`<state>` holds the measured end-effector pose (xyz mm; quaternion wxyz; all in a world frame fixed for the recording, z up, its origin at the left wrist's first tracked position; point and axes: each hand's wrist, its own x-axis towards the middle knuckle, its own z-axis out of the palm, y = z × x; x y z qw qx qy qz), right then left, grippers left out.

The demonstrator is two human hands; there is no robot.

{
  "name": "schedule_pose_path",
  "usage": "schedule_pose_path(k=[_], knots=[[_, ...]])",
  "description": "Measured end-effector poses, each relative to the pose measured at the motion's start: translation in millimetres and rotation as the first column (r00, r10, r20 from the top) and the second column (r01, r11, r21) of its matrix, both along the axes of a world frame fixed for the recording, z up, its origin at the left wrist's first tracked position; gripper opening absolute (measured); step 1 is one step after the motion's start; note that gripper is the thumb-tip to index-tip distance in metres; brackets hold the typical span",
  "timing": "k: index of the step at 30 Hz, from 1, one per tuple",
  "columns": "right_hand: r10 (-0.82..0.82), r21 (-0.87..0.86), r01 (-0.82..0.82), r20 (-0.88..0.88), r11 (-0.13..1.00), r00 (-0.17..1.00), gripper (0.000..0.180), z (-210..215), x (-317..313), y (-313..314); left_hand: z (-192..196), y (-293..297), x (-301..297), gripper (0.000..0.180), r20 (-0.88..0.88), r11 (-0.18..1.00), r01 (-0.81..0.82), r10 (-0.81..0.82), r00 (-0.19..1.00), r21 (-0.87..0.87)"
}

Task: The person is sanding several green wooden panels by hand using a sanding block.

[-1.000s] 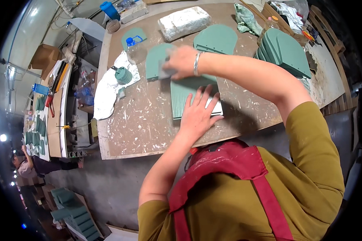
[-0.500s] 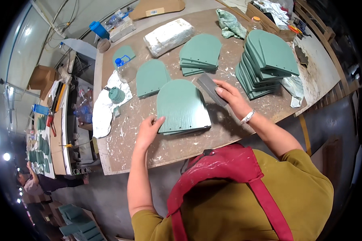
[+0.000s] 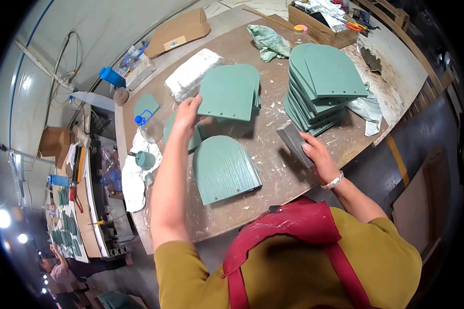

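A brown worktable [image 3: 273,177] spreads out here, its near edge slanting away to the right. At right stands a tall stack of green arched panels [image 3: 327,72], edges unevenly fanned. Farther left, the left hand [image 3: 188,109] grips a lifted arched panel [image 3: 224,95] by its near left corner. A grooved green panel [image 3: 224,170] lies nearer, with room on its right. There the right hand [image 3: 318,154] holds a grey rectangular block [image 3: 294,141] inside the table's edge.

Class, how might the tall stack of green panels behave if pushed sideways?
The tall stack of green panels would probably slide apart, since its layers sit unevenly offset. Its pieces look stiff: overhanging edges show no obvious sag.
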<state>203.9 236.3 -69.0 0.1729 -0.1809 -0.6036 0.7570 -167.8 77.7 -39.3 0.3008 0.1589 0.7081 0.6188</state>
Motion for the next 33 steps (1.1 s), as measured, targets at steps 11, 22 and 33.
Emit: schedule_pose_path(k=[11,22,33], knots=[[0.259,0.697,-0.260,0.110,0.668,0.960,0.065,7,23,-25,-18,-31,44,0.036,-0.810,0.902,-0.056,-0.357,0.466,-0.429],[0.121,0.838,-0.207,0.169,0.505,0.978,0.057,-5,-104,-48,-43,-74,111,0.035,-0.763,0.823,-0.213,-0.347,0.545,-0.526],[0.099,0.829,-0.272,0.257,0.489,0.961,0.057,10,-165,-32,-50,-71,110,0.032,-0.789,0.838,-0.213,-0.344,0.509,-0.502]])
